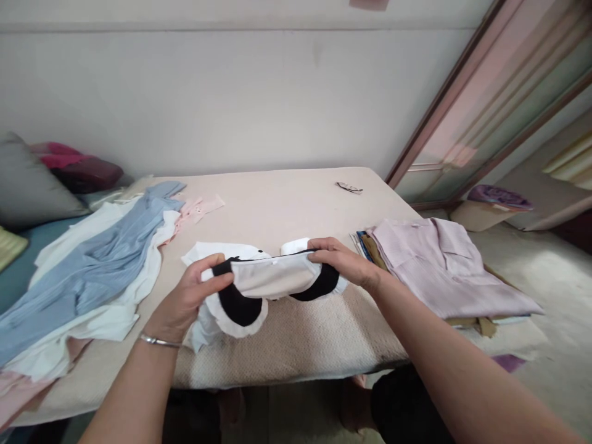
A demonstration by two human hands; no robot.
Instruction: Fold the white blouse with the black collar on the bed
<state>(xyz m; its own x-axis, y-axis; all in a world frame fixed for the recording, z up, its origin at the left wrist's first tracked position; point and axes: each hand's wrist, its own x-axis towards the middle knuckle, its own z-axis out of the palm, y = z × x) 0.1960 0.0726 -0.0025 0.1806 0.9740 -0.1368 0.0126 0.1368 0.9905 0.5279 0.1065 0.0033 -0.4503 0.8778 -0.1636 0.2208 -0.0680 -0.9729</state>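
A white garment (pixel 272 280) with a black collar edged in white frill is stretched between my two hands, just over the front part of the bed. My left hand (pixel 197 290) pinches the left end of its collar between thumb and fingers. At the other end, my right hand (pixel 340 259) grips the collar's upper edge, thumb in front. The rest of the white cloth hangs behind and below the collar, partly hidden by it. A silver bangle (pixel 160 341) circles my left wrist.
Unfolded blue and white clothes (pixel 111 259) lie along the left side of the bed (pixel 277 197). Folded clothes with a lilac shirt (pixel 430 259) on top are stacked at right. Eyeglasses (pixel 349 187) rest near the back. A grey cushion (pixel 32 185) is at far left.
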